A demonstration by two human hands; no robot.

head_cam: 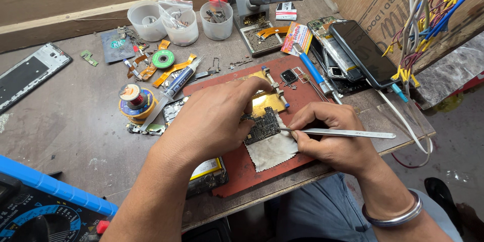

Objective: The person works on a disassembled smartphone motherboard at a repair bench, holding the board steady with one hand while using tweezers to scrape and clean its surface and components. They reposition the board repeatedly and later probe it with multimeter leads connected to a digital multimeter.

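Note:
My left hand [214, 121] rests on a small dark circuit board [263, 126] and pins it down with the fingertips. The board lies on a grey cloth [275, 150] spread over a red work mat [242, 166]. My right hand [330, 138] grips metal tweezers [348, 133]; their tip touches the board's right edge. A gold-coloured metal holder [269, 98] sits just behind the board. A small black camera module [289, 76] lies farther back on the mat.
A blue-handled screwdriver [310, 68], stacked phones [360, 53] and a bundle of coloured wires [428, 15] are at the right. Clear plastic cups [217, 20], solder spools [135, 101], a syringe [179, 83] and a soldering iron stand [249, 2] sit behind. A multimeter [35, 212] is at the near left.

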